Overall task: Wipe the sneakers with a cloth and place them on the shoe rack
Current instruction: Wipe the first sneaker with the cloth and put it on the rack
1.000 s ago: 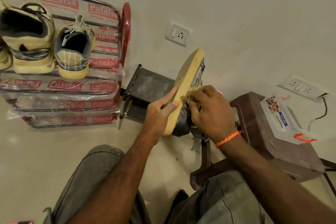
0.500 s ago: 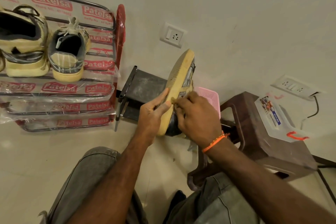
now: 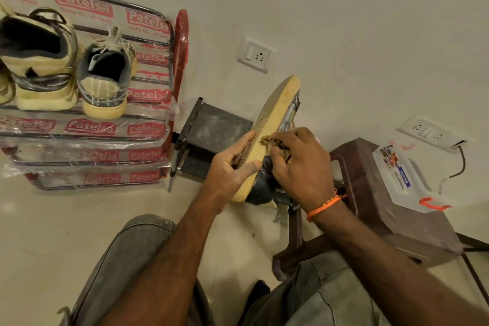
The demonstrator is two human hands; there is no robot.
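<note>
Out in front of the person's knees, sneaker tipped sole-left, left hand gripping its sole, right hand pinching a cloth against the edge, shoe rack off left with other sneakers on it, brown stool on the right

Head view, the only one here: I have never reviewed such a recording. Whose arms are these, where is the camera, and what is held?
There is no machine. A person wears the camera on the head, so it looks forward and down at their own arms and knees. The left hand grips a sneaker tipped up on edge, its pale sole facing left. The right hand presses a crumpled cloth against the sole's side edge. On the left a shoe rack, wrapped in printed plastic, carries other sneakers. On the right a clear plastic box sits on a brown stool.
</note>
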